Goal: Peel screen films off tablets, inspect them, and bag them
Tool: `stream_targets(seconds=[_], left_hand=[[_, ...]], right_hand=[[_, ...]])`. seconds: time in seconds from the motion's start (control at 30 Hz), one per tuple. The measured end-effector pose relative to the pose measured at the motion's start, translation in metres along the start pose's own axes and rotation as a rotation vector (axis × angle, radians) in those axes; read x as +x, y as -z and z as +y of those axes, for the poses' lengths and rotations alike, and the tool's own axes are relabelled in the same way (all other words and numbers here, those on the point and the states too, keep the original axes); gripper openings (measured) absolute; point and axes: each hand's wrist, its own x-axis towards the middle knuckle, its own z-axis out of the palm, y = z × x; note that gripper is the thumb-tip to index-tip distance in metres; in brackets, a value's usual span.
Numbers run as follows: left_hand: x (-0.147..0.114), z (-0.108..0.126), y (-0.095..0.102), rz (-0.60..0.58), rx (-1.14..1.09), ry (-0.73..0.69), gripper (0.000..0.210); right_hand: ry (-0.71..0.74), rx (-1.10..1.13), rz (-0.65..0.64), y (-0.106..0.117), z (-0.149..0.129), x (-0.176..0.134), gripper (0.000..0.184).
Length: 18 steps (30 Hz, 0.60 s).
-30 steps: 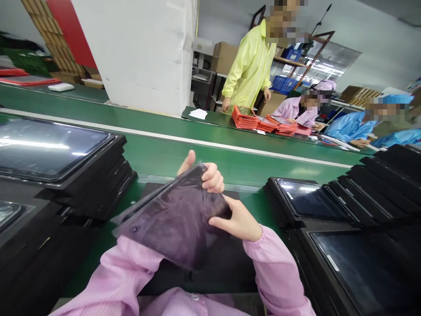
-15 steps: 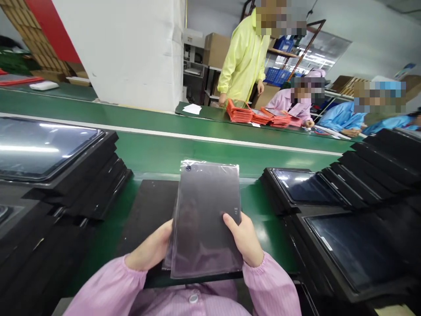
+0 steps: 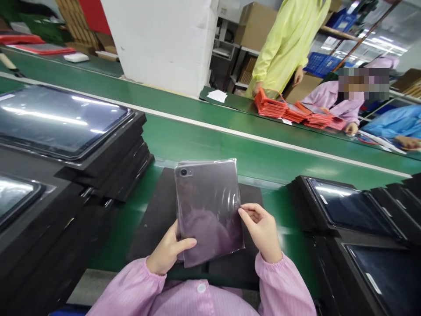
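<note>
A dark tablet [image 3: 207, 206] in clear, wrinkled plastic is held back side up, its camera at the upper left. A second edge shows just behind its top and left side, so another flat piece seems to lie under it. My left hand [image 3: 169, 250] grips the lower left edge, thumb on the back and fingers hidden underneath. At the right edge, my right hand [image 3: 263, 226] pinches with thumb and forefinger, the other fingers curled. Beneath the tablet, black flat boards [image 3: 153, 215] lie on the green belt.
Stacks of black trays with tablets rise at my left [image 3: 108, 151] and right [image 3: 324, 219]. Beyond the green conveyor [image 3: 204, 136], a person in yellow [image 3: 283, 48] stands by orange-red bundles [image 3: 269, 105]. Others in pink and blue sit nearby. A white pillar [image 3: 161, 44] stands behind the belt.
The view has swung right to left across the scene, shifting surroundings rightward. My left thumb now lies on the tablet's back; my right thumb has moved from its face to its edge.
</note>
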Motion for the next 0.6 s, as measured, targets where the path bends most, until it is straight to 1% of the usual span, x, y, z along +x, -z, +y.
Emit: stream_targets(seconds=[0.07, 0.13, 0.23, 0.3, 0.37, 0.47, 0.53, 0.6], left_hand=[[0.002, -0.004, 0.005, -0.032, 0.017, 0.001, 0.056], [0.005, -0.007, 0.01, -0.072, 0.048, 0.003, 0.059], [0.007, -0.009, 0.015, -0.126, 0.104, -0.004, 0.059], [0.008, -0.009, 0.015, -0.136, 0.134, -0.023, 0.058], [0.007, -0.008, 0.015, -0.144, 0.145, -0.045, 0.057], [0.006, -0.005, 0.013, -0.174, 0.171, -0.08, 0.051], [0.005, -0.004, 0.014, -0.163, 0.229, -0.09, 0.043], [0.004, -0.004, 0.015, -0.124, 0.284, -0.085, 0.044]], right_hand=[[0.004, -0.035, 0.005, 0.0, 0.0, -0.002, 0.036], [0.041, -0.091, -0.004, 0.002, -0.004, -0.005, 0.03], [0.19, -0.218, 0.031, 0.003, -0.017, -0.014, 0.021], [0.299, -0.27, 0.03, -0.003, -0.03, -0.023, 0.017], [0.374, -0.265, -0.045, -0.015, -0.044, -0.035, 0.017], [0.459, -0.193, -0.232, -0.042, -0.062, -0.055, 0.018], [0.552, -0.097, -0.282, -0.062, -0.067, -0.069, 0.02], [0.653, 0.013, -0.299, -0.078, -0.065, -0.082, 0.027]])
